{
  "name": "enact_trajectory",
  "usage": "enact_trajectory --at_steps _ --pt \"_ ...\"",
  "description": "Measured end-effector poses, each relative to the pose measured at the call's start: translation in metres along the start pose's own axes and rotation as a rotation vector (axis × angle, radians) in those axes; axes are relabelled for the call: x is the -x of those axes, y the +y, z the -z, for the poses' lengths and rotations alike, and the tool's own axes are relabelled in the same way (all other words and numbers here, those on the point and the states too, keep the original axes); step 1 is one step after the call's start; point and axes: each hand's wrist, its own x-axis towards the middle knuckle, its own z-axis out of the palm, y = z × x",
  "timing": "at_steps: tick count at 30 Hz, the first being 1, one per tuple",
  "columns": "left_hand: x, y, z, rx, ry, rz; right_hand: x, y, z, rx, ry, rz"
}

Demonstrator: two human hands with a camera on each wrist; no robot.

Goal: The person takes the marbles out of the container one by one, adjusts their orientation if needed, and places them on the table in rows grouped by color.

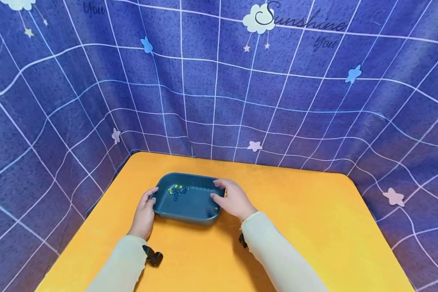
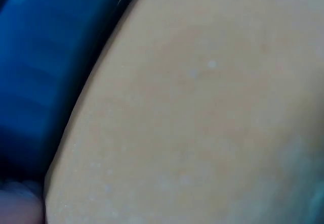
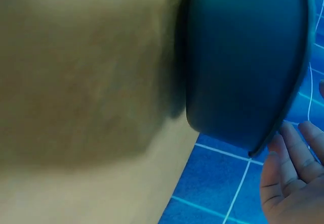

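Note:
A dark blue plastic basin (image 1: 191,202) with rounded corners stands before me. Inside it, small green and blue glass beads (image 1: 176,190) cluster toward the far left, and a single bead (image 1: 216,209) lies in the near right corner. At the left end my left hand (image 1: 144,213) grips the rim; the left wrist view catches a fingertip (image 2: 20,204) beside the basin wall (image 2: 45,57). My right hand (image 1: 235,198) holds the opposite end, its thumb over the inside. From the right wrist view, its fingertips meet the rim at a corner of the basin (image 3: 243,67).
The basin is over a yellow-orange table (image 1: 306,227), toward its far left part. A blue curtain (image 1: 204,81) with white grid lines, stars and clouds surrounds the table's back and sides. Small black devices (image 1: 153,256) are strapped at both wrists.

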Motion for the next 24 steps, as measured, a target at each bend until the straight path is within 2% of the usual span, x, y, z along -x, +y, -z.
enact_trajectory --at_steps 8,15,19,24 --pt "-0.001 -0.001 0.001 0.023 0.009 0.004 -0.023 -0.021 -0.010 0.084 -0.065 0.030" --pt "-0.001 -0.003 0.001 0.029 0.006 0.001 -0.040 -0.039 -0.024 0.120 -0.152 0.008" --pt "-0.001 -0.003 0.000 0.021 0.005 -0.010 -0.046 -0.045 -0.035 0.083 -0.196 -0.033" --pt "-0.002 -0.003 0.002 0.012 0.002 -0.006 -0.053 -0.052 -0.048 -0.050 -0.220 -0.093"
